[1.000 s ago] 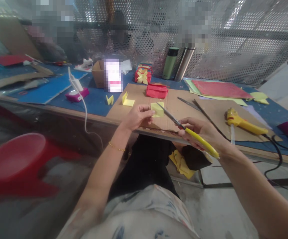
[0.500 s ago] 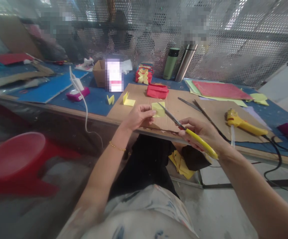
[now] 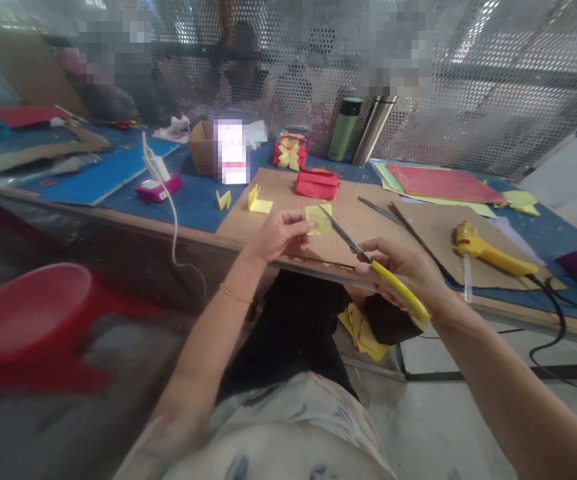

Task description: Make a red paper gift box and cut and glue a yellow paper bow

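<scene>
Between the thumb and fingers of my left hand (image 3: 288,232) is a small square of yellow paper (image 3: 322,221), held over the cardboard near the table's front edge. My right hand (image 3: 396,270) grips yellow-handled scissors (image 3: 348,239), their tips pointing up and left at the paper's top edge. Whether the blades are cutting into it I cannot tell. To the left, a folded yellow paper piece (image 3: 259,202) rests on the cardboard, and a smaller folded yellow piece (image 3: 223,199) stands on the blue table. Just behind the paper sits a red folded pouch (image 3: 317,184).
Cardboard sheet (image 3: 288,190) under my hands; a yellow glue gun (image 3: 493,253) with its cord lies right. Behind are a red bag with a yellow bow (image 3: 290,150), a lit phone (image 3: 232,152), a green bottle (image 3: 344,130) and a steel flask (image 3: 374,131). A red stool (image 3: 28,310) stands left.
The view has shifted very slightly. Both hands keep nearly the same pose, and the scissors' handle has tilted a little lower.
</scene>
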Demonstrator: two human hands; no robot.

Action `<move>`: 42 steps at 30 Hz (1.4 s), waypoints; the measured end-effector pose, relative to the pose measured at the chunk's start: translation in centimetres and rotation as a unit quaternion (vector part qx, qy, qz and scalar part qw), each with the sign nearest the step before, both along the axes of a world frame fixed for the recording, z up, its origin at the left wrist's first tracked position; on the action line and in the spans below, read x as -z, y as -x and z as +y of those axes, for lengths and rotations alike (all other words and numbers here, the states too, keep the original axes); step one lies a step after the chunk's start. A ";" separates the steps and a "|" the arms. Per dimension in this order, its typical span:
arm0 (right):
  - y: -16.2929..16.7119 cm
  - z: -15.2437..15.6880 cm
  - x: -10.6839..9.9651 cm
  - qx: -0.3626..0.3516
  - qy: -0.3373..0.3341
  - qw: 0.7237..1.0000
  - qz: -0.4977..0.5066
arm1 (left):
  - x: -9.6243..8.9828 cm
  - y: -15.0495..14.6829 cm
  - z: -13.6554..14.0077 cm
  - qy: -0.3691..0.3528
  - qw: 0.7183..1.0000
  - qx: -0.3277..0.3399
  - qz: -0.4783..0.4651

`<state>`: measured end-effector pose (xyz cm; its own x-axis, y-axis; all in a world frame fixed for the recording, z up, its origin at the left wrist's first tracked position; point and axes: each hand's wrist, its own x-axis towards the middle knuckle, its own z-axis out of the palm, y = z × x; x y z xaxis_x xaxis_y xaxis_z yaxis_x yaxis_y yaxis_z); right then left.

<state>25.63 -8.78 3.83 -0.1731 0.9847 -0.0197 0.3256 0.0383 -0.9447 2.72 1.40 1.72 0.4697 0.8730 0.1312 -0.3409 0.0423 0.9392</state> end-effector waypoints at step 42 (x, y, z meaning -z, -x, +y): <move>-1.2 0.6 0.2 -0.016 -0.006 0.999 -0.036 | -0.1 0.3 0.2 -0.029 0.999 0.013 0.041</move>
